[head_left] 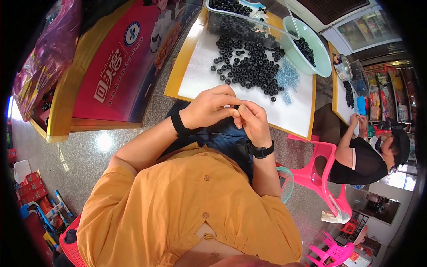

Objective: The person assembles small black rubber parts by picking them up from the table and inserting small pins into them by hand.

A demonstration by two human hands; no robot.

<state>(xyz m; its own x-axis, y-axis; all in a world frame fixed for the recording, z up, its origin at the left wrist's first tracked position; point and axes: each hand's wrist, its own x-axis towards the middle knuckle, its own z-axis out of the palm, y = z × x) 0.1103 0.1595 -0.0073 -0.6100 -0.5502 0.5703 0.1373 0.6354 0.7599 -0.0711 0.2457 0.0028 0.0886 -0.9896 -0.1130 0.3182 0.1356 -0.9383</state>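
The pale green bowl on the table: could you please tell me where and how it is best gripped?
Probably by the bowl's rim on its right side, coming from the right, pinching the wall inside and out. The rim is bare there, while the clear box and loose black rings crowd its left.

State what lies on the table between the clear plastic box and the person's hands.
In the head view, black ring-shaped pieces lie there in a spread, then bare white tabletop on the near side.

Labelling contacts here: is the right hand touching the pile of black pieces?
Apart: the head view shows white tabletop between the right hand and the black pile.
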